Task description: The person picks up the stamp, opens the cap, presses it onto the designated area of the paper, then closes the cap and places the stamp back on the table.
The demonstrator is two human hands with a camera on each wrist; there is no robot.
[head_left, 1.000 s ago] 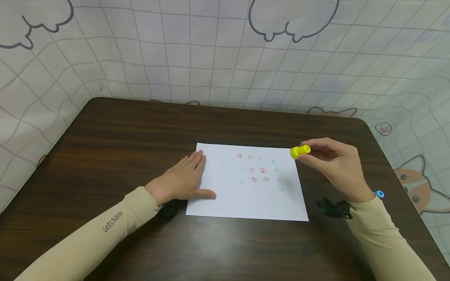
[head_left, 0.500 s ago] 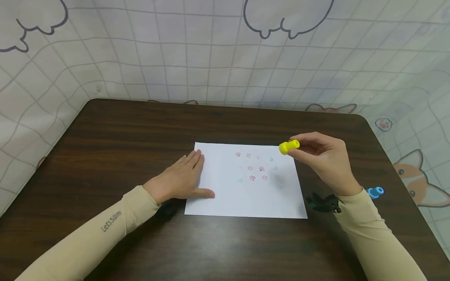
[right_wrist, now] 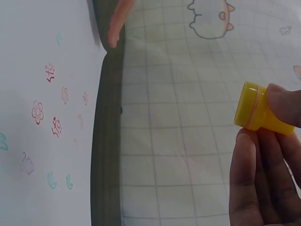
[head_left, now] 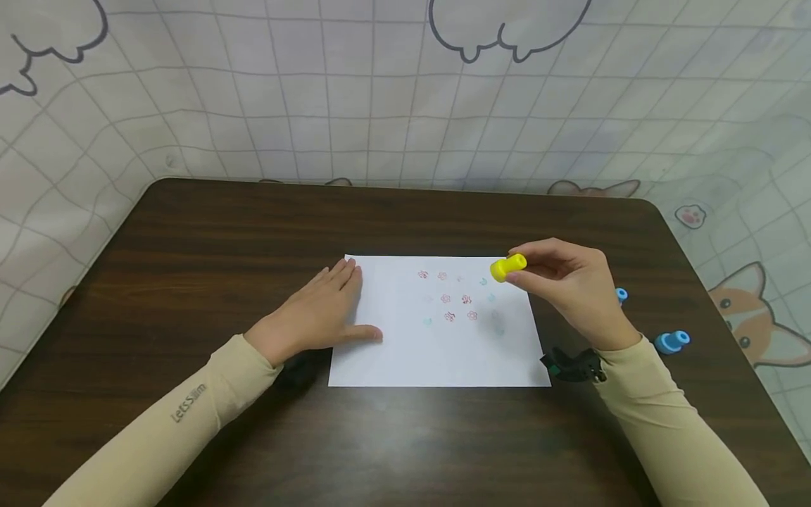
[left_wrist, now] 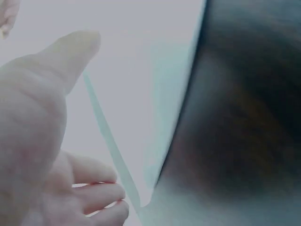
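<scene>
A white sheet of paper (head_left: 405,362) lies on the dark table, printed with several small red and teal marks (head_left: 449,317), among them flowers (right_wrist: 37,112). My left hand (head_left: 310,310) rests flat on its left edge, thumb spread to the right. Above the sheet's upper right corner, my right hand (head_left: 573,289) pinches a yellow stamp (head_left: 507,267) between thumb and fingers. The right wrist view shows the stamp (right_wrist: 254,107) tilted, its wide end facing left and a thin seam running round that end. In the left wrist view, the left thumb (left_wrist: 70,54) is stretched over the pale paper.
Two blue stamps stand on the right: one (head_left: 671,342) beside the right forearm, the other (head_left: 621,295) partly hidden behind the right hand. The dark wooden table (head_left: 253,218) meets a white gridded cloth (head_left: 355,91) with cartoon drawings at its back and sides.
My right hand has moved left with the yellow stamp, from the sheet's right edge to over its corner. More of the blue stamps shows now. My left hand stays on the paper.
</scene>
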